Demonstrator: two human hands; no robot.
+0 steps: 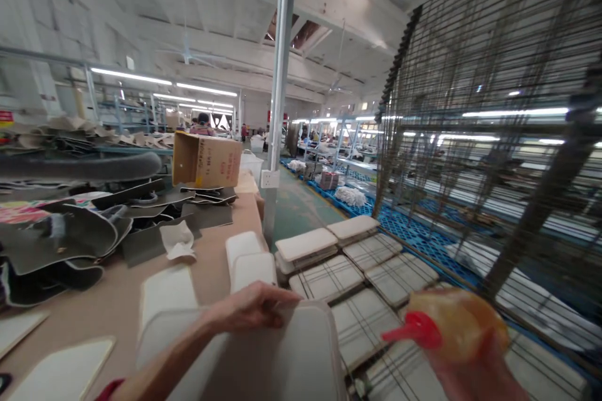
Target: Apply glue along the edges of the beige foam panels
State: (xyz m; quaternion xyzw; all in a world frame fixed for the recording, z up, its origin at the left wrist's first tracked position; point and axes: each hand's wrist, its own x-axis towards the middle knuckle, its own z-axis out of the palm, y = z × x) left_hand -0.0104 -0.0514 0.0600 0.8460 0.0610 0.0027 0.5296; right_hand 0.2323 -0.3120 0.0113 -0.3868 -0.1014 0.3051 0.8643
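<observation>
My left hand (pixel 256 312) is closed on the top edge of a white rounded-corner panel (pixel 301 357), which is tilted up in front of me. In my right hand (pixel 475 366) is a squeeze bottle (pixel 465 319) of yellowish liquid, its red nozzle pointing left. More pale panels (pixel 324 279) lie in rows on a wire rack just beyond and to the right of the held panel. Two white pads (pixel 254 270) rest at the table's edge. Flat white pieces with yellowish rims (pixel 70 368) lie on the table at the left.
A brown-covered table (pixel 211 263) runs along the left, bearing grey sheet pieces (pixel 66 232) and an open cardboard box (pixel 207 160). A metal post (pixel 277 75) with a socket stands ahead. Raised wire racks (pixel 451 88) rise on the right, above blue pallets (pixel 409 225). People are far back.
</observation>
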